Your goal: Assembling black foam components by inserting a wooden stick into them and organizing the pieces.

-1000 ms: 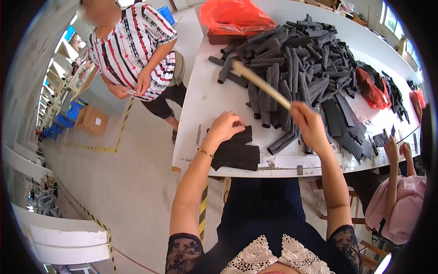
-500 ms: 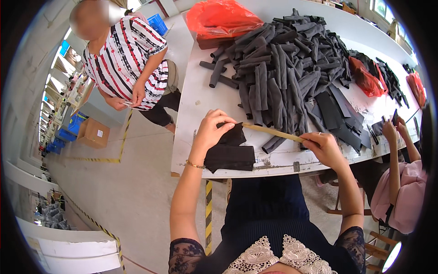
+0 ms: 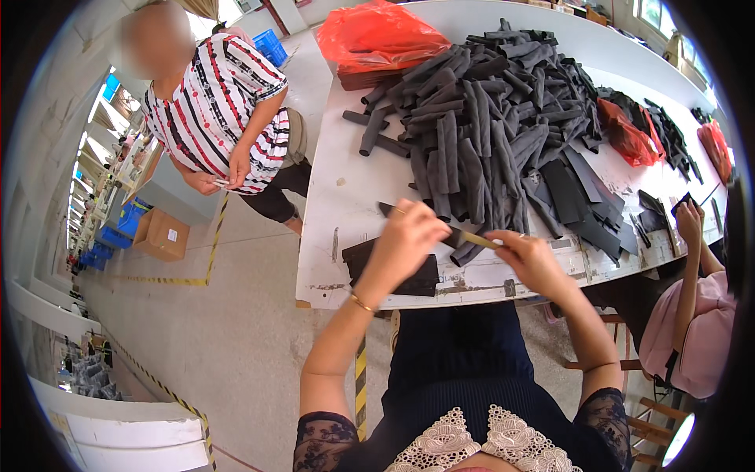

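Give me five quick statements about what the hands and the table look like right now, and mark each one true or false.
1. The left hand and right hand both hold a thin wooden stick. True.
2. The pile of dark grey foam tubes lies on the floor. False: it lies on the white table.
3. An orange plastic bag sits at the table's far end. True.
4. The flat black pieces are stacked on top of the orange bag. False: they lie near the table's front edge, under the left hand.
5. A person in a striped shirt stands left of the table. True.

A white table (image 3: 346,189) carries a big heap of dark grey tubes (image 3: 487,134), flat black sheets (image 3: 393,263), and what look like red plastic bags (image 3: 377,35).
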